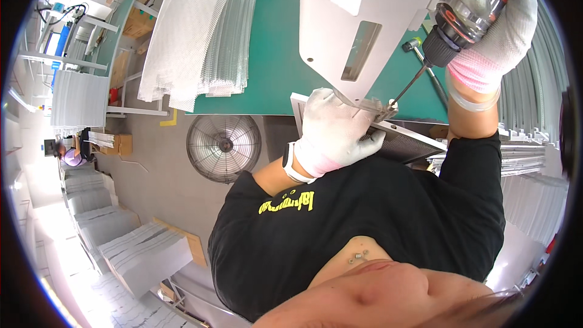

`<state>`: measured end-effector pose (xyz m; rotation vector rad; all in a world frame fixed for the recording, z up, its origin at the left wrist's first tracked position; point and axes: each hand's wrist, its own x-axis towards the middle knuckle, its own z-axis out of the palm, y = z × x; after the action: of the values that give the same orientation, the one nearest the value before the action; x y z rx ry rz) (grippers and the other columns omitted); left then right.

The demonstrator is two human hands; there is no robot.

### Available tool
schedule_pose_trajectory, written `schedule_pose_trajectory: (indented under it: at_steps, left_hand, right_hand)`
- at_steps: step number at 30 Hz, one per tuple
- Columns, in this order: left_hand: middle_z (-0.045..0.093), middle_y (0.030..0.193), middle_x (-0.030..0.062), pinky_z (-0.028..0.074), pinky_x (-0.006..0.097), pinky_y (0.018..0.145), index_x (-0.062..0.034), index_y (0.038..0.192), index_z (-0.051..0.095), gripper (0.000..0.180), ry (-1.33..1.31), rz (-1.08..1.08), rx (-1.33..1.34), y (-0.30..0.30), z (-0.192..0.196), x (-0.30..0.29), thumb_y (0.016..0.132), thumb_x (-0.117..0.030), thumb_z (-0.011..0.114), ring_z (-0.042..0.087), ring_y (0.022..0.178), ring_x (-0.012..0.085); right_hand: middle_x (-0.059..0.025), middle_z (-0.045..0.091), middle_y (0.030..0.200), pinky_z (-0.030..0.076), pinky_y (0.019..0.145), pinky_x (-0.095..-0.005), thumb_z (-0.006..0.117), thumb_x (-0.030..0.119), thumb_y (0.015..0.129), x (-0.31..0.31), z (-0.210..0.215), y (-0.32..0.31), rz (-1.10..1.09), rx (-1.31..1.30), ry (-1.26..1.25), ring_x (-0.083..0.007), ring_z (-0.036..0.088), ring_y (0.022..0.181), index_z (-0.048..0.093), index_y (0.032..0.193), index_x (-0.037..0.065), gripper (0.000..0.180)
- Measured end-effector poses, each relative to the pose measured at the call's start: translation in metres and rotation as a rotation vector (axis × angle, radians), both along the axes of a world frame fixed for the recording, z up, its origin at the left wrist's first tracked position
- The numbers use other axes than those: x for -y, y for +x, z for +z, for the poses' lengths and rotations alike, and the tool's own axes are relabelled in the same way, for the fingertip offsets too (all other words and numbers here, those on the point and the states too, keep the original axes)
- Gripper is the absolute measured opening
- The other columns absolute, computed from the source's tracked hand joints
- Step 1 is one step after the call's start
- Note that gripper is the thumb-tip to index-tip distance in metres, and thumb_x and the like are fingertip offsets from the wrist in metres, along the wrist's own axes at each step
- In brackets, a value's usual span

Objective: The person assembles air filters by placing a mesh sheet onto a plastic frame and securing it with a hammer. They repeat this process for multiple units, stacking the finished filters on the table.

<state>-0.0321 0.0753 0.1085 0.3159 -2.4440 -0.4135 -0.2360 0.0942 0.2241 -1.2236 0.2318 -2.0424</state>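
My right hand, in a white-and-pink glove, is wrapped around a power screwdriver with a black chuck and orange rings. Its long thin bit slants down to a small metal bracket. The bracket sits at the pointed lower end of a white metal housing that has a long slot. Gloved too, my left hand closes its fingers around this end, next to the bit's tip; exactly what they pinch is partly hidden. Below them lies a white-edged frame with dark mesh.
A mallet lies on the green table, close to the screwdriver. Stacked mesh sheets cover the table's left part. A round caged fan stands on the floor. Panel stacks and another person are at far left.
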Motion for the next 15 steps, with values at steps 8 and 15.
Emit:
schedule_pose_trajectory:
  at_steps: [8, 15]
  left_hand:
    - [0.064, 0.074, -0.0047, 0.049, 0.035, 0.057, -0.0178, 0.096, 0.076, 0.033, 0.012, -0.083, -0.087, -0.005, -0.014, 0.002, 0.064, -0.027, 0.079, 0.064, 0.067, 0.0167]
    - [0.063, 0.092, 0.0034, 0.048, 0.042, 0.07, -0.0185, 0.103, 0.073, 0.04, 0.101, -0.17, -0.065, -0.012, -0.031, -0.005, 0.065, -0.03, 0.076, 0.062, 0.087, 0.0265]
  right_hand:
    - [-0.013, 0.067, 0.113, 0.057, 0.087, -0.0423, 0.056, 0.024, 0.098, -0.041, -0.048, -0.01, -0.122, 0.171, 0.179, -0.0274, 0.069, 0.093, 0.055, 0.122, 0.0, 0.033]
    - [-0.0145, 0.065, 0.099, 0.058, 0.067, -0.0404, 0.054, 0.03, 0.098, -0.045, -0.079, 0.005, -0.197, 0.425, 0.172, -0.0247, 0.067, 0.08, 0.053, 0.113, 0.0, 0.034]
